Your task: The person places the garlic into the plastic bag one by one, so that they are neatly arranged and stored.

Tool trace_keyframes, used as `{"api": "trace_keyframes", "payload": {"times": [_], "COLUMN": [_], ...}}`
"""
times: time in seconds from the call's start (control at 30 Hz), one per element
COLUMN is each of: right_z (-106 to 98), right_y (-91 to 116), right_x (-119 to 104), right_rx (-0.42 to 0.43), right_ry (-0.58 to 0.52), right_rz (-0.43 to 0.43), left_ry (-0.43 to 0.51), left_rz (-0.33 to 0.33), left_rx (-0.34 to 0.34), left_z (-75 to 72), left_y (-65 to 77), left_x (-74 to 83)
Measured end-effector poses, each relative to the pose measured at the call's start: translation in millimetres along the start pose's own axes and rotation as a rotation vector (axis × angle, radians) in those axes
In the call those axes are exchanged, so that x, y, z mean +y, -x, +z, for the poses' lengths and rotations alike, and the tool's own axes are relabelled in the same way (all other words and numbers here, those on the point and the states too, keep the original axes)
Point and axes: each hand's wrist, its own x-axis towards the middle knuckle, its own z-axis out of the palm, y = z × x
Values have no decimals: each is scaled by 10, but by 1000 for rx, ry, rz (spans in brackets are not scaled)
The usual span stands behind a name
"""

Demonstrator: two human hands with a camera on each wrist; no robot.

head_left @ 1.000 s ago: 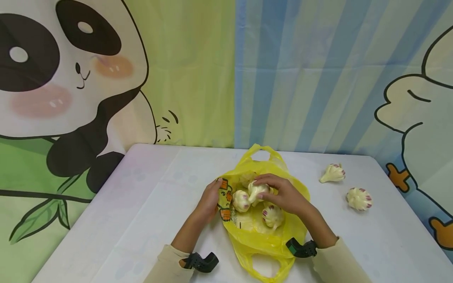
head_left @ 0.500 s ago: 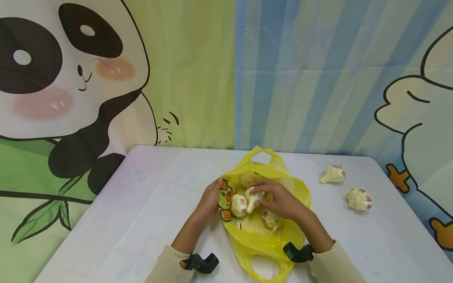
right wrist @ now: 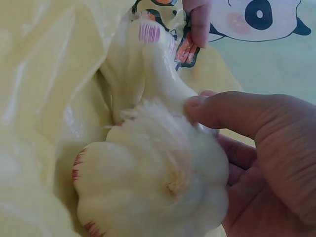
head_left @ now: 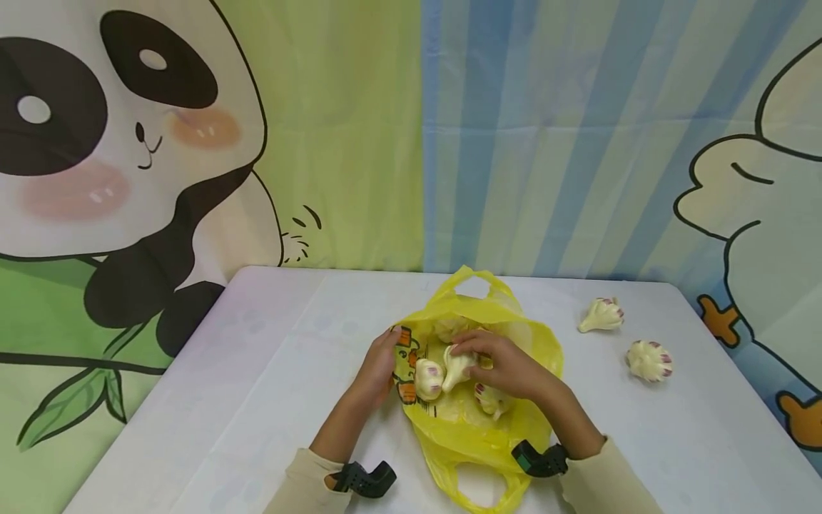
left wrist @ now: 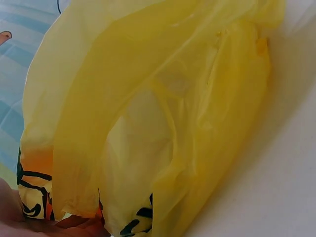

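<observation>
Head view: yellow bag (head_left: pixel 459 434) lies mouth up on white table (head_left: pixel 289 371). Left hand (head_left: pixel 377 368) pinches its left edge, probably to steady the mouth and keep it wide. Right hand (head_left: pixel 510 363), in the mouth from the right, holds a garlic bulb (head_left: pixel 457 368) in a narrow thumb-and-finger grip, stem pointing near-left. Second bulb (head_left: pixel 428 379) just left of it; near bulb (head_left: pixel 491 401) and far bulb (head_left: pixel 451 327) also inside. Two loose bulbs (head_left: pixel 649 360) on the table, right of the bag.

Left wrist: mostly plastic; hand only in the near-left corner, grip can't be told here.

Right wrist: thumb against garlic; bulbs overlap, cannot tell which it meets. Palm sits right, likely for clearance from the plastic.
</observation>
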Motion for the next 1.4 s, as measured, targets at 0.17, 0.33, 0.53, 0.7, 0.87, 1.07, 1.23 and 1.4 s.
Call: {"api": "trace_keyframes", "payload": {"times": [0.17,0.33,0.53,0.7,0.87,1.07,1.23,1.4], "right_z": [28,28,13,-14,-52,-107,-130,-175], "right_y": [19,29,40,48,59,97,163,254], "right_x": [39,62,52,-3,-40,-84,-91,-72], "right_rx": [-6,7,7,25,66,136,147,165], "right_ry": [-24,-45,-61,-72,-109,-118,-127,-170], "right_rz": [36,64,77,66,45,-9,-19,-45], "left_ry": [0,-10,-9,-2,-5,-2,-7,0], "left_rz": [-5,10,11,-4,-10,-8,-7,1], "left_rx": [-1,-2,-2,8,11,2,6,5], "left_z": [-8,-4,-4,-9,-7,-11,-19,-30], "left_y": [-3,6,2,-5,0,-4,-9,-8], "left_x": [-14,2,3,-2,7,-1,-10,-15]}}
